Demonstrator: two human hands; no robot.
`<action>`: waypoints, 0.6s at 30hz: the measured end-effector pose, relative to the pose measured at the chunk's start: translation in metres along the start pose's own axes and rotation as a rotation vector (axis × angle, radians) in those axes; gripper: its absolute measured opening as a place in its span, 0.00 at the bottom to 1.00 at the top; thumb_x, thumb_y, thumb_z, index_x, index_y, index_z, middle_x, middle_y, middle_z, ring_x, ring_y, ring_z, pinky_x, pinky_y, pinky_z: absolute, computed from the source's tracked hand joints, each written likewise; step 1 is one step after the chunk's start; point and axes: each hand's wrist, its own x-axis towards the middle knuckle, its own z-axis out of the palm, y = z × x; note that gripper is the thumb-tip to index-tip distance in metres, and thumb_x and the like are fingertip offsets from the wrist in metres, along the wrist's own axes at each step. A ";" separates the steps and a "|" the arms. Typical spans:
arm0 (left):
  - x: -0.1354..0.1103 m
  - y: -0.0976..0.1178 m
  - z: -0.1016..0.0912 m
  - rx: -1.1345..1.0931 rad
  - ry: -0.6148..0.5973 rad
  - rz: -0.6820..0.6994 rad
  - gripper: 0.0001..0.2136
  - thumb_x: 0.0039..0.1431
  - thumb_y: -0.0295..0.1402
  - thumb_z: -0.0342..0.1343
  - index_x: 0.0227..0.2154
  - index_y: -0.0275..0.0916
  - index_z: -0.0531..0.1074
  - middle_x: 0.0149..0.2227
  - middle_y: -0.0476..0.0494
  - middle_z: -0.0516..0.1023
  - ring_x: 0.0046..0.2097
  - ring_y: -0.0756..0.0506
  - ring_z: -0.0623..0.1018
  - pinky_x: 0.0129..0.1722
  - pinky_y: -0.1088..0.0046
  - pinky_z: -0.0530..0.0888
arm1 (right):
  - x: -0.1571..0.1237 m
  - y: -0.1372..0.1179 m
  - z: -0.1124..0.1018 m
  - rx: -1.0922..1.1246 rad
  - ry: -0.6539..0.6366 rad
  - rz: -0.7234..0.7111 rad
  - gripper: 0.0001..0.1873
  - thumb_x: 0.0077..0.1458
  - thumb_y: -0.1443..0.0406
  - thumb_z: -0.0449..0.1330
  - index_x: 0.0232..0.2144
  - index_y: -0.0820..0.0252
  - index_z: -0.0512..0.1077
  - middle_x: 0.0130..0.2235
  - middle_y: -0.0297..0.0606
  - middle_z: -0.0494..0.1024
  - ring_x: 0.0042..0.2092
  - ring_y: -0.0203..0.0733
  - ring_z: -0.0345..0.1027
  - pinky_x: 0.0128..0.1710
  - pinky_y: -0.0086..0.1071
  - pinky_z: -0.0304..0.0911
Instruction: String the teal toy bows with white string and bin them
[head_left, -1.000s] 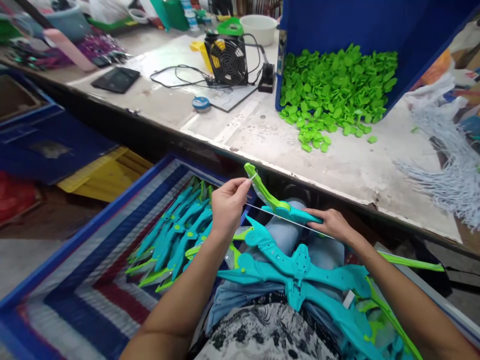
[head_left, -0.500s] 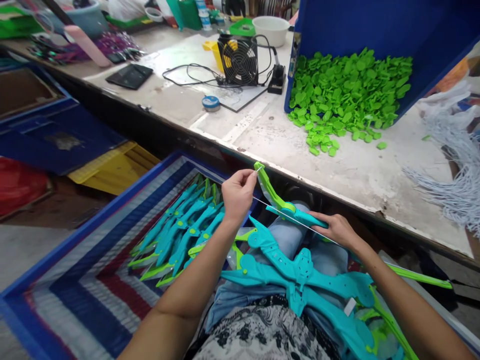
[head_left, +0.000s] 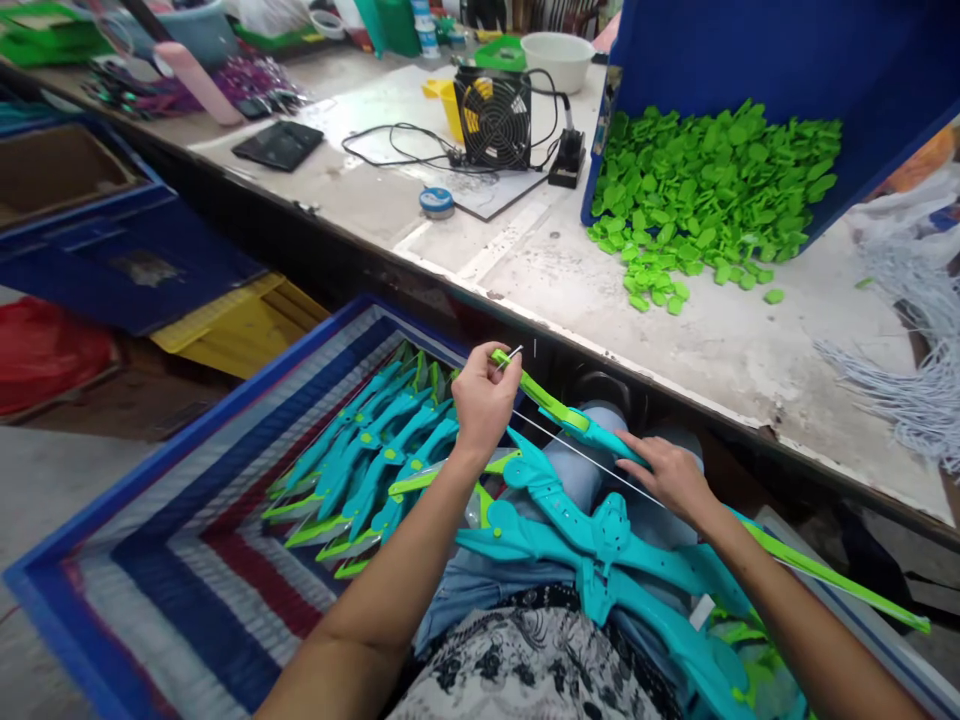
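Observation:
My left hand [head_left: 484, 400] pinches a thin white string [head_left: 574, 447] at the green tip of a toy bow, and the string's short end sticks up past the fingers. The toy bow [head_left: 553, 405] has green limbs and a turquoise middle. My right hand [head_left: 671, 475] is closed round the turquoise part, and the other green limb reaches out to the right beyond the forearm. The string runs slack-free along the bow beneath my right hand. On my lap lie other turquoise bow bodies [head_left: 615, 535] with green limbs, partly hidden by my arms.
At left, a blue-rimmed crate [head_left: 150, 468] with a striped lining holds several turquoise-and-green bows [head_left: 375, 450]. On the worktable [head_left: 517, 285], green plastic pieces [head_left: 712, 190] spill from a tipped blue bin [head_left: 735, 50]. A fan [head_left: 493, 120], a blue round tin [head_left: 436, 202] and white strings [head_left: 892, 385] lie there too.
The bow's green tip has tilted down and left into my left fingers, with the string end now showing above them. My right hand has shifted slightly. The view has swung a little left.

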 end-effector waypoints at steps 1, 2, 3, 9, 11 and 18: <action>-0.003 -0.002 -0.003 0.005 0.011 -0.007 0.07 0.53 0.35 0.58 0.32 0.38 0.73 0.17 0.58 0.57 0.21 0.53 0.61 0.24 0.77 0.61 | 0.004 -0.003 -0.004 0.044 0.069 -0.013 0.21 0.63 0.56 0.53 0.54 0.55 0.71 0.41 0.42 0.80 0.42 0.45 0.73 0.40 0.35 0.69; -0.006 -0.005 -0.006 0.009 0.019 -0.011 0.07 0.53 0.35 0.57 0.32 0.38 0.73 0.17 0.58 0.57 0.21 0.53 0.61 0.24 0.77 0.61 | 0.011 -0.008 -0.009 0.089 0.145 -0.023 0.20 0.63 0.56 0.53 0.53 0.56 0.72 0.42 0.43 0.79 0.44 0.46 0.72 0.42 0.37 0.69; -0.009 -0.007 -0.008 0.012 0.024 -0.012 0.07 0.53 0.35 0.57 0.33 0.38 0.73 0.17 0.58 0.57 0.21 0.53 0.61 0.24 0.77 0.61 | 0.022 -0.015 -0.015 0.133 0.218 -0.034 0.20 0.63 0.56 0.53 0.51 0.57 0.73 0.43 0.44 0.78 0.45 0.46 0.71 0.44 0.38 0.68; -0.018 -0.014 -0.015 -0.006 -0.010 -0.016 0.08 0.54 0.36 0.56 0.34 0.38 0.73 0.17 0.58 0.59 0.21 0.53 0.61 0.23 0.78 0.60 | 0.120 -0.085 -0.043 0.412 0.339 -0.282 0.12 0.62 0.63 0.56 0.45 0.57 0.75 0.40 0.41 0.76 0.43 0.43 0.69 0.45 0.37 0.67; -0.019 -0.016 -0.018 -0.006 -0.018 -0.021 0.08 0.54 0.36 0.56 0.34 0.38 0.73 0.17 0.58 0.59 0.21 0.53 0.62 0.23 0.78 0.60 | 0.146 -0.103 -0.046 0.461 0.316 -0.330 0.09 0.59 0.63 0.59 0.42 0.58 0.75 0.38 0.39 0.76 0.41 0.41 0.69 0.42 0.35 0.66; -0.019 -0.021 -0.023 -0.072 -0.023 -0.072 0.08 0.52 0.34 0.56 0.34 0.38 0.73 0.17 0.58 0.59 0.21 0.53 0.61 0.23 0.77 0.60 | 0.170 -0.113 -0.050 0.453 0.171 -0.412 0.02 0.55 0.67 0.62 0.30 0.60 0.73 0.31 0.36 0.73 0.34 0.37 0.64 0.37 0.31 0.60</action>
